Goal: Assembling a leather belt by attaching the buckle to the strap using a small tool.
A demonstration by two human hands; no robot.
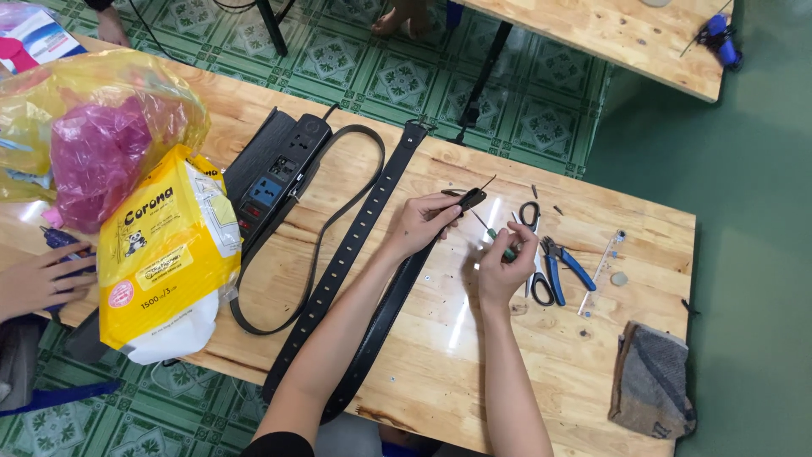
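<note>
Pale wooden tabletop (541, 355) runs under your arms, green patterned floor tiles (406, 76) showing beyond its far edge; your left hand (420, 224) is pinched on the end of a black belt (351, 254), holding the small dark end fitting (470, 200) up off the wood; your right hand (505, 264) is curled round a thin green-handled screwdriver (499, 243), its shaft slanting up and to the left towards that fitting. The belt's long axis runs from the fitting diagonally back towards you and to the left, one strap going to the near table edge and another length lying beside it up to the far edge; so the fitting lies just up and left of your right hand, close to the tool's tip, though whether the tip touches it cannot be told. Scissors (534, 254) and blue-handled pliers (562, 262) lie just right of your right hand; a black power strip (275, 173) sits left of the belt; a yellow packet (165, 254) and plastic bags (93, 127) crowd the left end, where another person's hand (38, 279) rests; a grey cloth (651, 381) lies at the near right corner.
</note>
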